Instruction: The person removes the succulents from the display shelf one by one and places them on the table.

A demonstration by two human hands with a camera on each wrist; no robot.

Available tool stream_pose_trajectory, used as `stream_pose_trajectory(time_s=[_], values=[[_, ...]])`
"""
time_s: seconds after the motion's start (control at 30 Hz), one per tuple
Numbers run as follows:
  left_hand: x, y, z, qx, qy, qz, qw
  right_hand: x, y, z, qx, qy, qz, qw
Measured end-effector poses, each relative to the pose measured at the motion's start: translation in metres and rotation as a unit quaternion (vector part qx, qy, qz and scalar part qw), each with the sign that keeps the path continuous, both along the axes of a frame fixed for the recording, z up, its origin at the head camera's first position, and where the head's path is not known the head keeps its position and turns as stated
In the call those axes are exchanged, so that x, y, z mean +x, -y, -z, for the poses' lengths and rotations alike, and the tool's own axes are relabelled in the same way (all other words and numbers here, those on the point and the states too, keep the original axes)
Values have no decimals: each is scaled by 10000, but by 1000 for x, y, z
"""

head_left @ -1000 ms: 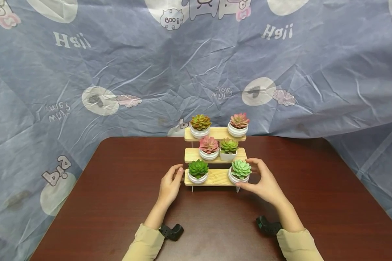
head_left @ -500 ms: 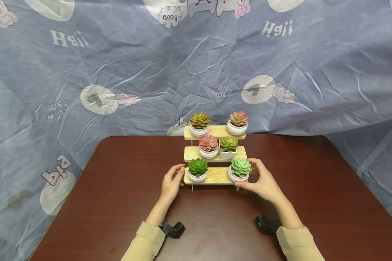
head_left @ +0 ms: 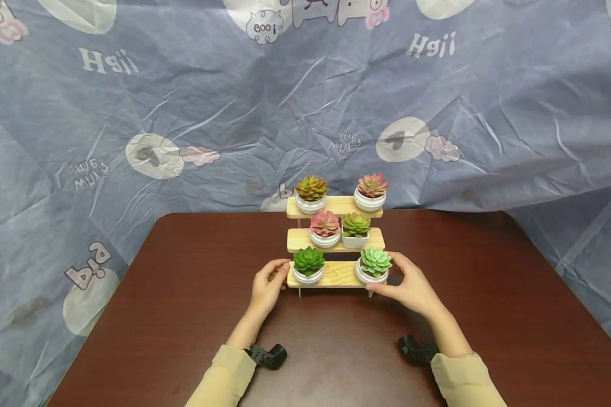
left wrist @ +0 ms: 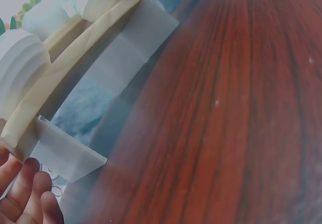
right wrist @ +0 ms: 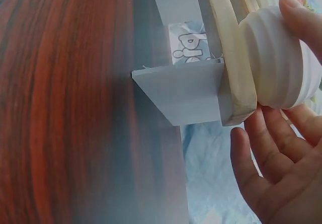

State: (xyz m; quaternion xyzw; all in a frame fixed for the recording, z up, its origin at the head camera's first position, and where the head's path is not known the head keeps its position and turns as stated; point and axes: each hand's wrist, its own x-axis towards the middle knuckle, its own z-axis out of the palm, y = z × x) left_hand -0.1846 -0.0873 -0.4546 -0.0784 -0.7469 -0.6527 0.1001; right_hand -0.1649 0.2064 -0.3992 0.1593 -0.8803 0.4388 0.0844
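Note:
A three-tier wooden plant stand (head_left: 340, 275) holds several small succulents in white pots. My right hand (head_left: 416, 289) pinches the pot of the pale green succulent (head_left: 375, 262) at the right end of the lowest tier, thumb in front and fingers at its far side. In the right wrist view, this white pot (right wrist: 276, 58) sits on the board with my fingertips (right wrist: 271, 128) beside the board's end. My left hand (head_left: 266, 289) touches the left end of the lowest board, beside the dark green succulent (head_left: 308, 262). In the left wrist view, its curved fingers (left wrist: 30, 183) meet the board's end.
The middle tier carries a pink succulent (head_left: 325, 225) and a green one (head_left: 356, 226) in a square pot. On the top tier stand an orange-green succulent (head_left: 312, 190) and a pinkish one (head_left: 371, 186). Behind the brown table (head_left: 193, 271) hangs a blue printed cloth (head_left: 244, 113).
My left hand has shifted slightly right, closer against the stand. The right hand's upper fingers have dropped a little beside the pale green pot. The plants keep their places on the stand.

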Motion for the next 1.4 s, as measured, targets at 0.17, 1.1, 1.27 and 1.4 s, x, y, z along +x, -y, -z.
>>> stream_pose_trajectory(time_s=[0.17,1.1,1.27,1.4], values=[[-2,2,2,163,38,92,9998,-13,-9,21,-134,-67,-108,9998],[-5,3,5,248,115,223,9994,8,15,-12,78,-577,-442,9973],[-5,3,5,253,136,201,9994,13,21,-18,190,-557,-464,9972],[-4,2,5,268,156,192,9993,7,20,-4,208,-630,-579,9961]])
